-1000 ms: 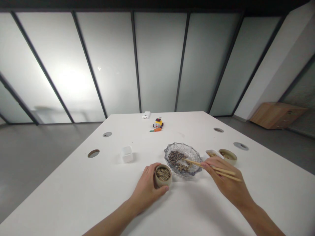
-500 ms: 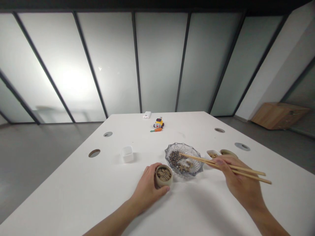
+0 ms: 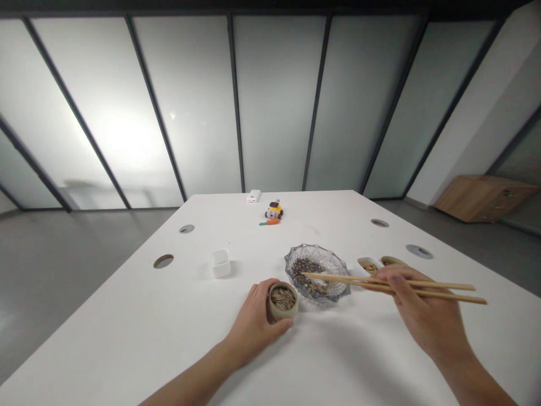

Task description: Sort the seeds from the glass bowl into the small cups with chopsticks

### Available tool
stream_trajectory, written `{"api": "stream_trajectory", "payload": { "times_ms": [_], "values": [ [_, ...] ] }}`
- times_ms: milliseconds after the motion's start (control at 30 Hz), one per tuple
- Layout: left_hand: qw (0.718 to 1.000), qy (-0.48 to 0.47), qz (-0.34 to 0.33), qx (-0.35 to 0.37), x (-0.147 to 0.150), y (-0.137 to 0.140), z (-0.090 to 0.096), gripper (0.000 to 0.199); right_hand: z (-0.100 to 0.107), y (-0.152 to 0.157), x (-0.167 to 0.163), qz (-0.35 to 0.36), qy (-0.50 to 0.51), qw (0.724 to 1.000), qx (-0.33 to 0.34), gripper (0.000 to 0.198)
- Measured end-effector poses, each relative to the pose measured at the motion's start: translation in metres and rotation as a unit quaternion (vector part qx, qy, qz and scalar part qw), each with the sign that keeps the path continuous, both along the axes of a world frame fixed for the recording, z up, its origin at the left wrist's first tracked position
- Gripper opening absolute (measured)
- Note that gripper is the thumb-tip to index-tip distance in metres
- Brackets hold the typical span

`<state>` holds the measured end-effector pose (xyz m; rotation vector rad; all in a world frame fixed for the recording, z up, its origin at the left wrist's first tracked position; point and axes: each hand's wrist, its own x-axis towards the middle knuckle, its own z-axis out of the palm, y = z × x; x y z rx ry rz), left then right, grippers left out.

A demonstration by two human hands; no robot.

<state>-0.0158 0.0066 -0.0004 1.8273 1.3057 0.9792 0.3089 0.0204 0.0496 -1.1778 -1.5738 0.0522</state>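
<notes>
My left hand (image 3: 260, 313) is wrapped round a small beige cup (image 3: 284, 316) standing on the table, nearly full of striped seeds (image 3: 282, 299). A pair of wooden chopsticks (image 3: 422, 288) is gripped in my right hand (image 3: 426, 316). Their tips reach into a scalloped clear glass bowl (image 3: 338, 262), close to the cup's right. Dark round beans (image 3: 306, 265) lie in the bowl's left and back part, with striped seeds nearer its front. Whether the tips pinch anything is too small to tell.
Behind my right hand stand a white dish (image 3: 367, 264) of light brown pieces and a beige container (image 3: 393, 261), partly hidden. A white plastic box (image 3: 220, 264) is at left. Farther back are a toy car (image 3: 274, 211), a toy carrot (image 3: 270, 222) and a white device (image 3: 253, 195).
My right hand has shifted slightly right, and the chopsticks now lie flatter with their tips lower in the bowl. The dark beans look more spread out. My left hand keeps its hold on the cup.
</notes>
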Motion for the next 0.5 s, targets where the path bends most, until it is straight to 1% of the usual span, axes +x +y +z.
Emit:
{"api": "stream_trajectory", "payload": {
  "times_ms": [100,167,267,367,500],
  "values": [
    [1.000,0.001,-0.001,-0.002,0.0001,0.0007,-0.0005,0.069,0.0025,0.0016,0.0085,-0.044,-0.053,0.997,0.023,0.044],
    [1.000,0.002,-0.002,-0.002,-0.0001,0.0012,-0.0013,0.069,0.0006,0.0026,0.0102,-0.053,-0.102,0.993,0.029,0.047],
    [1.000,0.002,-0.005,-0.002,-0.0006,0.0015,-0.0020,0.069,-0.0037,0.0040,0.0090,-0.037,-0.132,0.990,0.031,0.047],
    [1.000,0.004,-0.004,-0.003,-0.0009,0.0012,-0.0014,0.068,-0.0049,0.0052,0.0079,-0.015,-0.128,0.991,0.031,0.047],
    [1.000,0.006,-0.001,-0.006,-0.0007,0.0006,-0.0003,0.068,-0.0035,0.0067,0.0085,0.003,-0.119,0.993,0.007,0.049]
  ]
}}
